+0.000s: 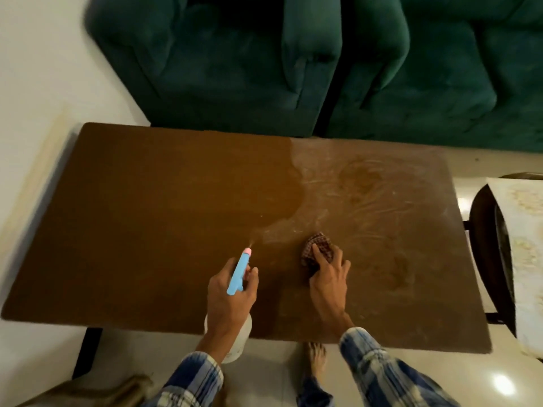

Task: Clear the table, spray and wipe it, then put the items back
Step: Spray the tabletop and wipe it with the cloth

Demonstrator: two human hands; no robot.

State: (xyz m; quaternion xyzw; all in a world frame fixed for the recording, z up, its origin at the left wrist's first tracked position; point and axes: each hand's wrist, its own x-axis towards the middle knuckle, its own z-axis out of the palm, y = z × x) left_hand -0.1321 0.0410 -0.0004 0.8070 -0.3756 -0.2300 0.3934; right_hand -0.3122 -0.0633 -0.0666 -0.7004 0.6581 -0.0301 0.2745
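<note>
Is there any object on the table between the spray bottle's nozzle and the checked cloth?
No. In the head view, only bare table surface separates the nozzle from the cloth under the right hand.

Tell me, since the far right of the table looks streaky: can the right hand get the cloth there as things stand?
Probably yes: the right hand presses the cloth on the table, and nothing stands between it and the streaks.

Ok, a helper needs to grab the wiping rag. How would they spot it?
Find the brown table in front of the green sofa. Near its front edge, right of centre, the right hand presses down a small crumpled cloth. Its dark red check pattern sets it apart from the blue-nozzled spray bottle beside it.
</note>
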